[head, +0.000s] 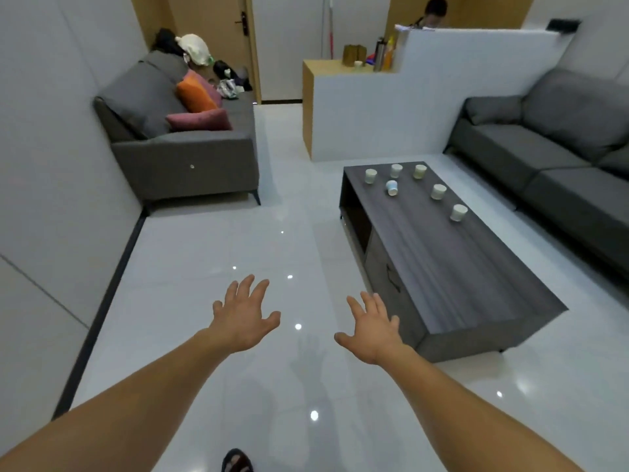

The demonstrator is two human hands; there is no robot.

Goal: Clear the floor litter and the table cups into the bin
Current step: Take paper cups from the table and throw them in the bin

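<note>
A glossy white tiled floor (204, 301) is seen beneath both hands. The left hand (243, 318) and the right hand (372, 330) are held out empty above it, fingers spread. Just right of the right hand, a long dark grey wood-grain bench (459, 284) is stretched away. Small pale paper cups (438, 191) are carried at its far end: five are stood upright, and one blue-and-white cup (392, 188) is laid on its side, mouth toward the hands. A grey fabric sofa (183, 158) is set far ahead of the left hand, and a dark grey sofa (561, 158) beyond the bench.
</note>
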